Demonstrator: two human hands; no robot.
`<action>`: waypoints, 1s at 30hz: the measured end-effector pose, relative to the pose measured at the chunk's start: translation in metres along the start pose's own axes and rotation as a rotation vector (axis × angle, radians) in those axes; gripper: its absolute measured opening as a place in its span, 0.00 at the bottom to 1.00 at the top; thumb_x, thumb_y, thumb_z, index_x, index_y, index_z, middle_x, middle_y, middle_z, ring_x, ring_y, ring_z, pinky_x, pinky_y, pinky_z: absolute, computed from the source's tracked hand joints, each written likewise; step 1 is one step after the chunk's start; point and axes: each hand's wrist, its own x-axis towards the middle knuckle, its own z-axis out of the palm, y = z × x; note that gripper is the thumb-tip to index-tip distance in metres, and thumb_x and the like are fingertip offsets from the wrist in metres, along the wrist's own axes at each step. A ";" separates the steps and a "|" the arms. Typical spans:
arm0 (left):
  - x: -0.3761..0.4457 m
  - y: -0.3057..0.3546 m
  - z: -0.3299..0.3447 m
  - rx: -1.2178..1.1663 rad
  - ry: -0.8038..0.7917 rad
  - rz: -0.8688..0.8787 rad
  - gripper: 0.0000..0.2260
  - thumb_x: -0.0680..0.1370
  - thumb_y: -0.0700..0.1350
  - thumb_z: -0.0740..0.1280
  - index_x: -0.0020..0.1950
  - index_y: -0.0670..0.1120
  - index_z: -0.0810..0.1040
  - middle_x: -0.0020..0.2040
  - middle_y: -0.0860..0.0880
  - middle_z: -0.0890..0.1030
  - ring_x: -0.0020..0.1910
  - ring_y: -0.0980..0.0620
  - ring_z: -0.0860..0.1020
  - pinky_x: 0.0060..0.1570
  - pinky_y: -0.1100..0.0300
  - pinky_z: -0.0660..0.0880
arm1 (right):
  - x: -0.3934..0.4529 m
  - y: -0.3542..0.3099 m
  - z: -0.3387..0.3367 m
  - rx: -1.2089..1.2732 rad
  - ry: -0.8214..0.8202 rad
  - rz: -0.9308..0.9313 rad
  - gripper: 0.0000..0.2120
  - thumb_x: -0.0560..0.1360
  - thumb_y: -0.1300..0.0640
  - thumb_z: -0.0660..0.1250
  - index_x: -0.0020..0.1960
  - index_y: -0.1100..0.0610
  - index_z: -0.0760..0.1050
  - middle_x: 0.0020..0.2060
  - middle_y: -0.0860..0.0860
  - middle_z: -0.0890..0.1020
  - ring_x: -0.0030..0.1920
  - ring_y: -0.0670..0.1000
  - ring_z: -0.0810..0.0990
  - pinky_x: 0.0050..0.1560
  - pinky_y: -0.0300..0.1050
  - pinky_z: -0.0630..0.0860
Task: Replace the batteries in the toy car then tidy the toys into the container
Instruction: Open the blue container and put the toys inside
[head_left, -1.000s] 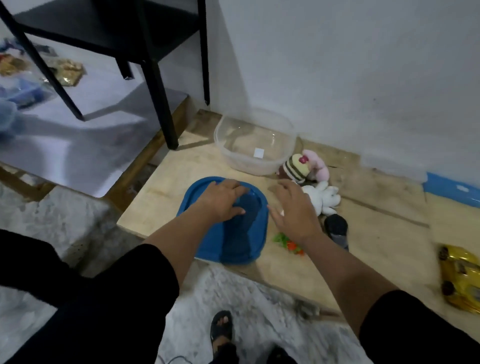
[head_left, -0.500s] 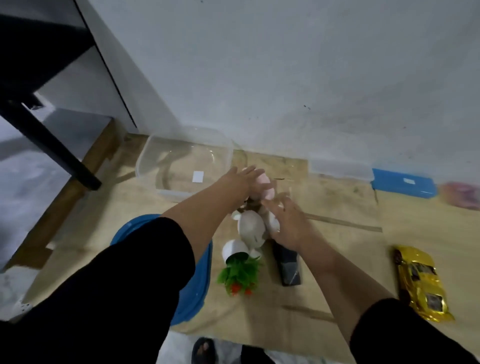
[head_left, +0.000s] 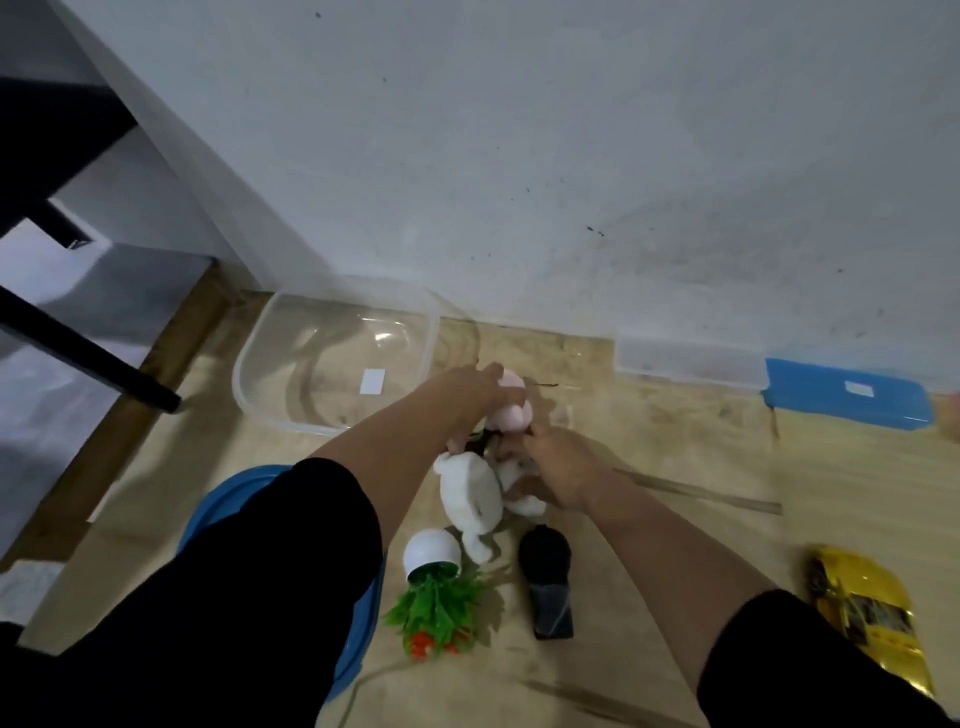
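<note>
Reaching past the blue lid they pressed a second ago, both hands have moved onto the soft toys: the right hand curls round the white plush, the left hand grips the pink plush. Tidying appears underway. Beyond, the clear container waits open; the yellow toy car lies apart, right.

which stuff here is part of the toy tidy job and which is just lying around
Part of the job:
- clear container
- blue lid
- yellow toy car
- white plush
- pink plush
- toy potted plant
- small black toy

Just lying about:
- black table leg
- second box with blue lid
</note>
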 end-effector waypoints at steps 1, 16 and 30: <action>0.000 0.000 -0.002 0.004 -0.018 -0.022 0.39 0.69 0.38 0.74 0.74 0.51 0.59 0.72 0.44 0.60 0.67 0.42 0.67 0.57 0.52 0.71 | 0.001 0.003 0.002 -0.058 0.008 -0.033 0.04 0.70 0.59 0.69 0.43 0.56 0.81 0.42 0.60 0.81 0.43 0.60 0.80 0.43 0.56 0.81; -0.027 -0.061 -0.054 -0.227 0.408 0.101 0.38 0.57 0.39 0.76 0.63 0.55 0.65 0.57 0.47 0.67 0.50 0.45 0.74 0.46 0.48 0.79 | 0.001 -0.096 -0.081 -0.471 0.230 -0.116 0.17 0.70 0.59 0.72 0.32 0.49 0.65 0.41 0.54 0.78 0.41 0.52 0.73 0.40 0.40 0.65; -0.058 -0.226 0.029 -0.355 0.659 -0.144 0.34 0.64 0.42 0.73 0.68 0.52 0.66 0.67 0.44 0.63 0.60 0.40 0.66 0.59 0.49 0.69 | 0.092 -0.197 0.061 -0.524 0.489 -0.173 0.05 0.74 0.60 0.66 0.46 0.62 0.74 0.47 0.60 0.77 0.52 0.59 0.73 0.47 0.50 0.69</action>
